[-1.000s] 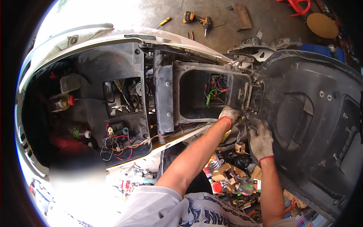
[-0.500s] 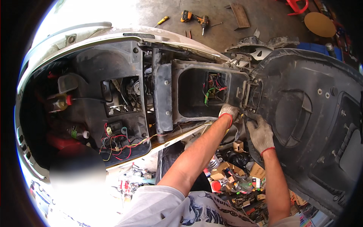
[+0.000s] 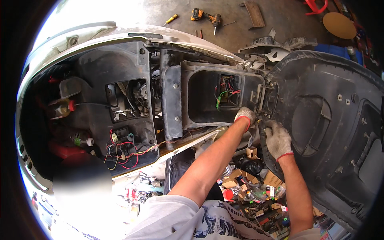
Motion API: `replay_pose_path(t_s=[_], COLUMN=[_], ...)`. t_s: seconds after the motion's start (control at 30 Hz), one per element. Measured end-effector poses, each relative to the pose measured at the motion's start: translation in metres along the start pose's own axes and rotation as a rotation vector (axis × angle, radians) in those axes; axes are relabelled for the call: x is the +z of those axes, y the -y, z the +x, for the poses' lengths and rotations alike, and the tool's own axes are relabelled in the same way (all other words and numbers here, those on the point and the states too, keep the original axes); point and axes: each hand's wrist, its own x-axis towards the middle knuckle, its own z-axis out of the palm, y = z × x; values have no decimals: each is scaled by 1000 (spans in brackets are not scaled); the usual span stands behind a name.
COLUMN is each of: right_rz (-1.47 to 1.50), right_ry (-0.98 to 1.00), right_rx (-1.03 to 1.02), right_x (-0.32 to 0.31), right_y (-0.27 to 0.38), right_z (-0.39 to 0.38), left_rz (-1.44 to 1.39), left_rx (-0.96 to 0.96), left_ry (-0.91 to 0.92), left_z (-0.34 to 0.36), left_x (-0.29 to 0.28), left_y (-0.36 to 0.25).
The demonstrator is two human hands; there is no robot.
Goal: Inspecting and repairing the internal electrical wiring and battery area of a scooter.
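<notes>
1. Black storage tub (image 3: 202, 94) sits in the scooter (image 3: 92, 60), flipped-back seat (image 3: 340, 132) just right of it.
2. Left hand (image 3: 246, 115) at the tub's near-right corner, right hand (image 3: 279, 139) by the seat edge, narrow gap between; both curled, can't tell the grip.
3. Cardboard boxes (image 3: 273, 179) crowd the near side.

White glare fills the upper and lower left. The floor (image 3: 236, 38) looks dimmer. A round patch (image 3: 82, 180) is blurry. Lines bend near black edges.

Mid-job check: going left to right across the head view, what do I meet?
Red-capped bottle, white connector, grey crossbar, green wires, gloved left hand, gloved right hand, round brown board.
</notes>
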Motion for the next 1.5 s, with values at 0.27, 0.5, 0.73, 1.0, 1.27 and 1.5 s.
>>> replay_pose_path(t_s=[0.27,0.5,0.73,1.0,1.27,1.5], right_rz=[572,219,145,109,141,101], right_ry=[104,8,-176,-257,-210,-277], right_rx=[341,126,-22,-67,-119,-80], right_x=[-7,3,5,8,0,10], right_y=[9,-23,3,-9,6,-12], right_z=[2,6,-6,-8,-5,0], left_rz=[281,246,139,-318,-713,-44], left_rx=[143,229,187,-3,-170,183], left_ry=[76,68,74,131,133,-566], left_z=[5,-6,-7,-34,-52,-76], left_x=[-2,0,-11,-16,-33,-83], left_y=[8,-3,8,-19,-19,-6])
